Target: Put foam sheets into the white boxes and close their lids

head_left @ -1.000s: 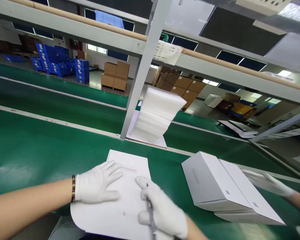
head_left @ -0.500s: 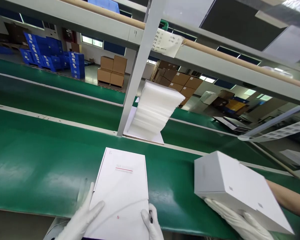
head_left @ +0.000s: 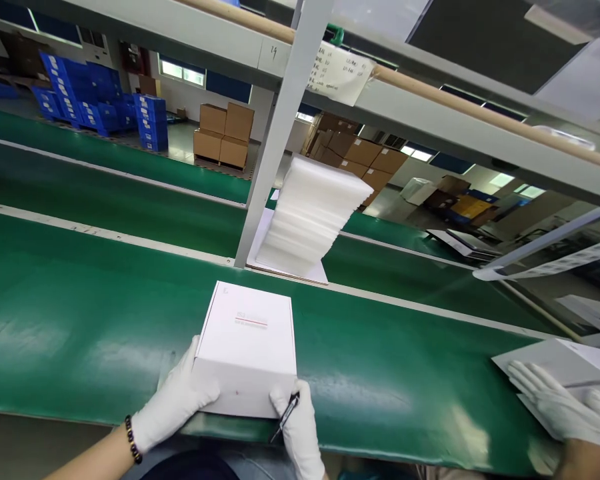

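Head: left hand (head_left: 179, 399) gripping smooth boxy carton (head_left: 249, 353); right hand (head_left: 300, 430), slim pen (head_left: 286, 415).

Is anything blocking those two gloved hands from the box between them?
Nothing visible: the left hand and right hand both touch the white box near its front corners. The right also holds a dark pen.

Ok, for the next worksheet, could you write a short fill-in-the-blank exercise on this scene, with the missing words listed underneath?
1. The right hand holds a dark ____ while touching the white box.
2. A beaded ____ circles the wrist of the left hand.
3. The thin line printed on top of the box is ____.
4. The long work surface around the box is coloured ____.

Missing words: pen; bracelet; red; green.
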`<state>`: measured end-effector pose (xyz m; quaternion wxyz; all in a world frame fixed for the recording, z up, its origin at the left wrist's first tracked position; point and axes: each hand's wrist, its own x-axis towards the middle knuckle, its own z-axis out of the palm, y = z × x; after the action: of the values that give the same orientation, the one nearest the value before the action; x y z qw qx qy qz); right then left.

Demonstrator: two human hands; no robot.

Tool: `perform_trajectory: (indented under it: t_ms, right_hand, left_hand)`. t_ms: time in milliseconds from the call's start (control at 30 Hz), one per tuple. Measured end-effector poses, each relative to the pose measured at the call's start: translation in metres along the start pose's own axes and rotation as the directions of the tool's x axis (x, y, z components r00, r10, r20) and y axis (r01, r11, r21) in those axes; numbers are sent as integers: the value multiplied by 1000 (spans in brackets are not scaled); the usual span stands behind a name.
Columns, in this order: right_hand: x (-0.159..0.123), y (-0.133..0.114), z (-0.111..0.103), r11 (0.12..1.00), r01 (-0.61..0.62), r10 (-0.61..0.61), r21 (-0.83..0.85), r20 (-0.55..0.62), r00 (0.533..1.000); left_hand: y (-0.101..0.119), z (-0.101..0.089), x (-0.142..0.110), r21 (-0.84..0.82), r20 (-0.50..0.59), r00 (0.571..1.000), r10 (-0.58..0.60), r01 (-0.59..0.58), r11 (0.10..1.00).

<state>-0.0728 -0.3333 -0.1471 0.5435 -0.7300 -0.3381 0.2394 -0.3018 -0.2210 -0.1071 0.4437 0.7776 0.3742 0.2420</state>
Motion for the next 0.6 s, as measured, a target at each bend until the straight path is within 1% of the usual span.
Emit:
perform_trajectory:
  t_ms: [67, 100, 133, 167, 233, 267, 300, 333, 367, 400, 433, 500, 533, 600]
  right_hand:
    - [11, -33, -4, 994, 112, -112, -1, -58, 992]
    - [19, -54, -7, 985, 172, -171, 0, -93, 981]
    - [28, -77, -10, 973, 230, -228, 0, -119, 966]
    - [40, -99, -12, 962, 274, -273, -11, -138, 952]
    - [71, -135, -12, 943, 331, -332, -26, -130, 934]
    - [89, -146, -8, 939, 345, -344, -14, -117, 932]
    - [108, -151, -3, 937, 348, -343, 21, -112, 933]
    - [125, -151, 5, 936, 343, -333, 72, -121, 935]
    - [141, -146, 14, 936, 331, -315, 120, -135, 939]
    - [154, -138, 23, 935, 316, -293, 159, -152, 944]
    - [164, -128, 32, 935, 303, -274, 184, -166, 947]
    - [174, -111, 47, 938, 286, -253, 194, -178, 951]
    - [174, -106, 50, 939, 284, -250, 196, -181, 951]
    - [168, -101, 50, 934, 295, -261, 201, -180, 948]
  left_hand:
    - [19, -15, 12, 125, -66, 998, -8, 17, 992]
    - [31, -27, 20, 222, -95, 995, -20, 41, 974]
    - [45, -41, 30, 343, -110, 994, -28, 64, 937]
    - [59, -56, 43, 471, -107, 994, -28, 76, 879]
    - [84, -83, 74, 542, -92, 995, 35, 21, 840]
    - [93, -94, 91, 626, -64, 996, 59, -6, 780]
    - [99, -101, 108, 680, -44, 998, 48, -5, 733]
    - [101, -104, 123, 715, -32, 999, 36, -2, 699]
    - [101, -105, 136, 736, -32, 999, 21, 9, 677]
    - [97, -102, 146, 733, -48, 999, 8, 30, 680]
    - [91, -99, 154, 714, -74, 997, -2, 55, 698]
    - [78, -91, 162, 642, -136, 990, -19, 103, 760]
    - [72, -88, 163, 590, -161, 986, -33, 123, 798]
    - [62, -84, 158, 458, -164, 985, -56, 127, 880]
